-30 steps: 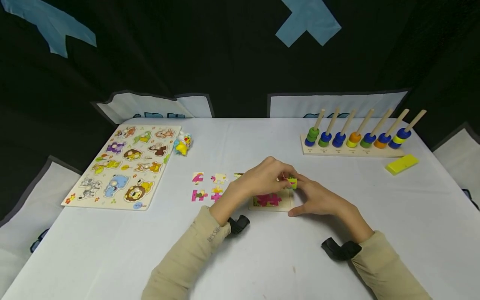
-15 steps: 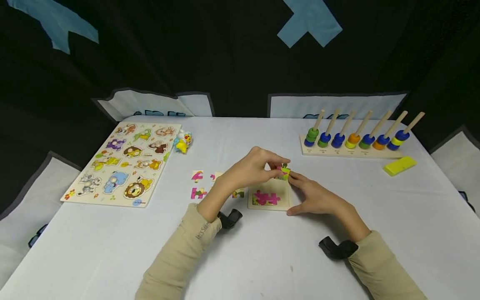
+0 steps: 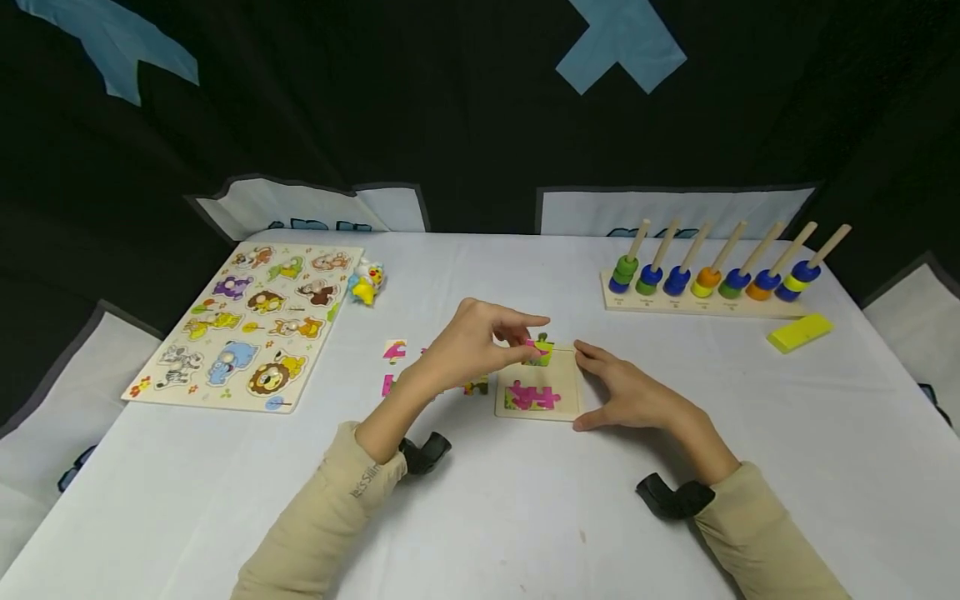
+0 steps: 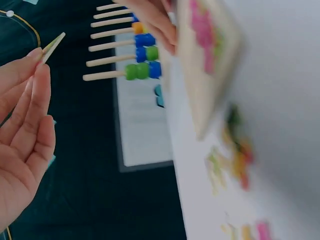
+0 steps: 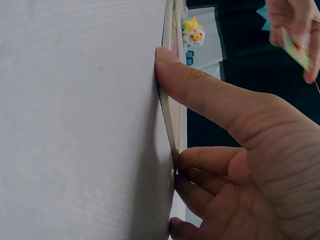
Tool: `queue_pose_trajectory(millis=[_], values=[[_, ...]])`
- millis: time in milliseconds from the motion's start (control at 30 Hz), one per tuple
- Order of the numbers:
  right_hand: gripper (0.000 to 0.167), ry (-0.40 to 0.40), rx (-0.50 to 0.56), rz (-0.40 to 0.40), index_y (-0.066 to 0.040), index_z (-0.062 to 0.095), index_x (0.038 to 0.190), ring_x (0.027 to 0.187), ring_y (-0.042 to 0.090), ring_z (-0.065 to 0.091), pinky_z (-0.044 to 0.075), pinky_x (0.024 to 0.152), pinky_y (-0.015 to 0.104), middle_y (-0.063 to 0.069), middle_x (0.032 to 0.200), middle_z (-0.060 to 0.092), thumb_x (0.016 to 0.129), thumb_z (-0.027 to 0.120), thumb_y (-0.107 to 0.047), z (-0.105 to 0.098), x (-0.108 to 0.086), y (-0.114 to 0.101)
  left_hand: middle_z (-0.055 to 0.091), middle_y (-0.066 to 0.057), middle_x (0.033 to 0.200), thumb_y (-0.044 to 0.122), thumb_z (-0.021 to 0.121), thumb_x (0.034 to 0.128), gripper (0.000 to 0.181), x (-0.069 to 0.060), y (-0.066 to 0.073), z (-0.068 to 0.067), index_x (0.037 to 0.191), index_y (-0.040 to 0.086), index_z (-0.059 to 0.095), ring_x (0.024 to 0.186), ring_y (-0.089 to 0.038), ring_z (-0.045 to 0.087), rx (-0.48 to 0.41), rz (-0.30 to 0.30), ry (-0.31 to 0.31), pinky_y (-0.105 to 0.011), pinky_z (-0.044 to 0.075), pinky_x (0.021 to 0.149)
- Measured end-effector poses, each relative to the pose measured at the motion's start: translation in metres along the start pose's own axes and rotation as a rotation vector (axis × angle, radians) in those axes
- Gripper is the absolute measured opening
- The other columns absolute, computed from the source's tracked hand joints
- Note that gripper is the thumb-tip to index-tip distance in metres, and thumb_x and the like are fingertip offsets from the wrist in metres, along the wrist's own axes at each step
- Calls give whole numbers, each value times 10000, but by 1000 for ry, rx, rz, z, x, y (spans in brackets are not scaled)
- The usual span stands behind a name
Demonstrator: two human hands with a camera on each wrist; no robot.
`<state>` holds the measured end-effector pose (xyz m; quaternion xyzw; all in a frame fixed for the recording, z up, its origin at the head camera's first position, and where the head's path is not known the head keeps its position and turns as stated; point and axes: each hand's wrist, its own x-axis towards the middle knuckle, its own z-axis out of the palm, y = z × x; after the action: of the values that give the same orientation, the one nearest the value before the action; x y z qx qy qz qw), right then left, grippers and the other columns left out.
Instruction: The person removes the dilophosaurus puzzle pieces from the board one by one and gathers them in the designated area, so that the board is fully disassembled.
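Note:
My left hand (image 3: pixel 468 346) pinches a puzzle piece (image 3: pixel 543 357) between thumb and fingers. The piece is green, yellow and pink, and in the left wrist view it (image 4: pixel 52 47) is seen nearly edge-on, raised off the table. Below it lies a small square wooden puzzle board (image 3: pixel 562 371), with joined pink pieces (image 3: pixel 534 397) along its near part. My right hand (image 3: pixel 633 392) holds the board's right side, thumb at the near corner and fingers towards the far one. Left of the board are several loose pieces, among them a pink one (image 3: pixel 394 351); my left arm partly hides others.
A large animal peg puzzle (image 3: pixel 247 333) lies at the left, beside a small toy figure (image 3: pixel 367 283). At the back right stands a counting rack (image 3: pixel 705 307) with coloured beads on upright pegs. A yellow block (image 3: pixel 799 332) lies in front of it.
My left hand has moved left from beside the right fingers, carrying the piece, which now shows its printed face. The right hand stays at the board.

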<state>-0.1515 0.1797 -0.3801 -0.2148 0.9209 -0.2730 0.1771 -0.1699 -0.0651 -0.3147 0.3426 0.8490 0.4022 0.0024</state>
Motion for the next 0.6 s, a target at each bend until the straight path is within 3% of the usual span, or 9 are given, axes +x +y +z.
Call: queue_pose_trajectory(millis=[133,300,433,600], values=[[1002,3,-1,2,83,314,1447,1440,431,196,237,1123,580,209,1575,205,718,828,-375,1,0,-1,741,1,795,172,789,788,340,-15,-7,-2,1112,90,725,712,-56,679,-63,-99,66,-246,521,676],[1010,7,5,2,87,306,1448,1446,422,185,229,1131,568,206,1578,198,714,832,-363,1,-2,0,741,-19,797,168,797,775,253,-34,-15,-5,1018,107,760,689,-80,678,-151,-160,124,-245,531,609],[1011,5,16,-3,93,299,1448,1449,420,177,222,1136,564,207,1580,191,717,831,-360,1,-2,0,744,-18,791,150,792,776,244,-48,-23,-10,1013,102,763,687,-86,681,-151,-194,92,-235,498,580],[1008,3,7,0,89,301,1449,1448,418,181,228,1134,563,202,1581,194,719,830,-362,1,-1,0,735,-35,779,76,762,785,233,-61,-33,-16,1016,42,749,691,-92,666,-154,-257,-39,-230,476,578]])
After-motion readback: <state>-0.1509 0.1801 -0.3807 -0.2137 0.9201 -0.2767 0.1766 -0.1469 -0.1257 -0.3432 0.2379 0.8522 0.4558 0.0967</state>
